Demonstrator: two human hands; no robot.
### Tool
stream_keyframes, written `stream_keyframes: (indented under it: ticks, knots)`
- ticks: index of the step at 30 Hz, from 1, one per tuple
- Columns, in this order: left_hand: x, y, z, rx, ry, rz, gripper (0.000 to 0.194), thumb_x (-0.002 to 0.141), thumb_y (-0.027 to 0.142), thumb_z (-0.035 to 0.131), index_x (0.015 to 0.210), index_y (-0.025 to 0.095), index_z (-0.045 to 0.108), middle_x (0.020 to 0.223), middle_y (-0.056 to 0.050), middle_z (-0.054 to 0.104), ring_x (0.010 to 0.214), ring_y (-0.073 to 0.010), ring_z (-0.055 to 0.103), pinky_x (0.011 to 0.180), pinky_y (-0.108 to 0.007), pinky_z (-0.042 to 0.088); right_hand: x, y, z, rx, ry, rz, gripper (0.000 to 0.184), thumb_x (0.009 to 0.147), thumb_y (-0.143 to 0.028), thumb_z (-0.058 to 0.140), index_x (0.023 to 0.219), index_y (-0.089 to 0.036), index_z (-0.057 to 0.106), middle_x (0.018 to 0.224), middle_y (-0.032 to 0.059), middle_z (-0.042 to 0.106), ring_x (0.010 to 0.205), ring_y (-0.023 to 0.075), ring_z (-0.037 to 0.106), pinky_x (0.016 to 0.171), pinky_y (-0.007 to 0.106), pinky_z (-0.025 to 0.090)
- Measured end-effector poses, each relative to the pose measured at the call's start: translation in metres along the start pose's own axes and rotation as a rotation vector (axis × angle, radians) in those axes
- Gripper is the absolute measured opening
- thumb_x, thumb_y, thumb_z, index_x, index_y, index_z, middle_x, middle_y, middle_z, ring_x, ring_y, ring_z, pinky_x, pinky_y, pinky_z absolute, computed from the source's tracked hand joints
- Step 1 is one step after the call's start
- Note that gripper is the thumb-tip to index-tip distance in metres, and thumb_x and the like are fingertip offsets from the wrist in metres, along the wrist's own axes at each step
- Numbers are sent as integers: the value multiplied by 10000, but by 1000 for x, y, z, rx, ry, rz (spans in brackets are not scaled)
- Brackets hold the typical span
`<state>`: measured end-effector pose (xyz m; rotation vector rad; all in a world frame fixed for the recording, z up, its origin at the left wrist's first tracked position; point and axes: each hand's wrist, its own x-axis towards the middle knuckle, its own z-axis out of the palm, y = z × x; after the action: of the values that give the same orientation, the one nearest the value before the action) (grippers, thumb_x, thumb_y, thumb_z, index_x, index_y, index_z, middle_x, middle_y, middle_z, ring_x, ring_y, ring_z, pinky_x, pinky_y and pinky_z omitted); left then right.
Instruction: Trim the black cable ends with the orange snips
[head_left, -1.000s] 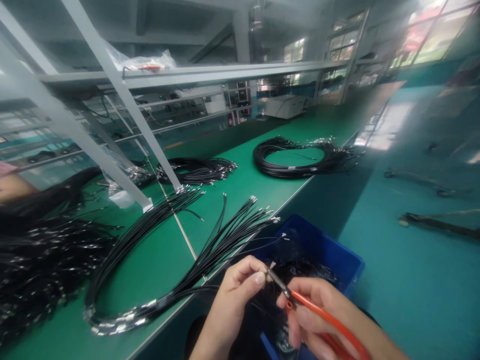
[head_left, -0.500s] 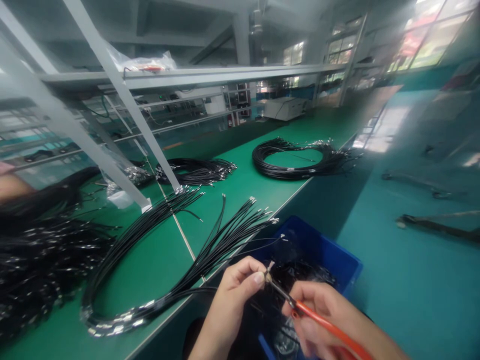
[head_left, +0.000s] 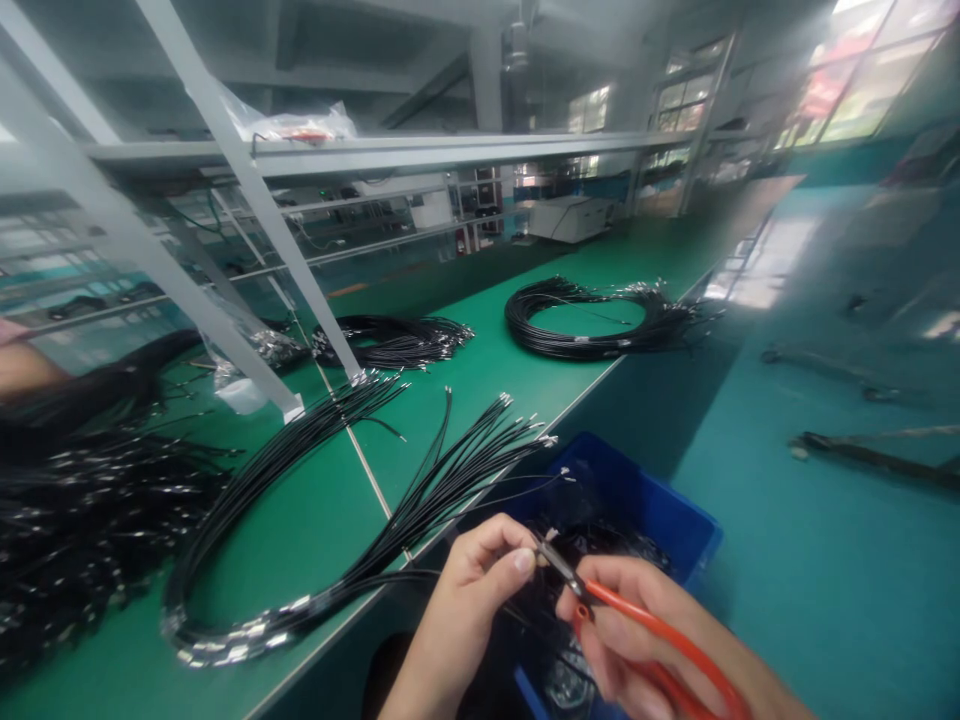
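Note:
My left hand [head_left: 480, 580] pinches the end of a black cable [head_left: 405, 578] between thumb and forefinger. Red-handled pliers [head_left: 660, 635] are in my right hand [head_left: 637, 610], with the fingers wrapped round the handles. Their narrow metal jaws reach the cable end beside my left fingertips; whether they bite on it is too small to tell. Left of my hands, a curved bundle of black cables [head_left: 232, 520] with silvery tips and pale labels lies on the green table [head_left: 270, 530]. Below my hands stands a blue bin [head_left: 675, 510] holding dark cables and clear plastic.
Coiled cable bundles [head_left: 574, 345] lie farther along the table. A large cable heap [head_left: 90, 530] fills the left side, with another person's arm [head_left: 34, 370] behind it. Slanted white shelf posts [head_left: 292, 260] rise from the table. A wheeled base [head_left: 870, 455] stands at right.
The pliers have turned a little and their handles have spread wider apart. Their jaws have moved slightly upward at the cable end. My left hand has stayed nearly still.

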<state>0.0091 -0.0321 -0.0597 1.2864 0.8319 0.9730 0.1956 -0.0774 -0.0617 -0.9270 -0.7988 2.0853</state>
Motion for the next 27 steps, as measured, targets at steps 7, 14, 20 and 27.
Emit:
stream_keyframes:
  ticks: [7,14,20,27]
  knots:
    - [0,0,-1,0,-1,-11,130,831,238,575,749,146,616,696,5,526,682,-128,429,655,-218,347,13,0,6,-303,52,12,199,639,-161,691,757,-156,531,478,-51,585,308,27,429,304,115,280]
    - [2,1,2,-57,30,-57,127,801,244,611,727,142,624,671,-1,524,658,-131,417,647,-226,337,7,7,-12,-213,-36,-45,333,661,-319,732,856,-144,528,536,-30,604,332,9,401,324,108,281]
    - [6,5,4,-215,10,-144,150,797,225,595,683,135,631,637,-4,506,624,-128,404,625,-220,325,-4,3,-14,-130,41,-22,360,680,-391,745,908,-165,581,608,-2,625,373,19,411,365,128,295]
    - [5,8,5,-168,-22,-105,150,800,200,582,688,120,642,655,-19,540,635,-130,418,636,-232,333,-4,-1,-10,19,-13,17,336,668,-364,753,903,-168,616,627,4,610,389,51,433,400,176,338]
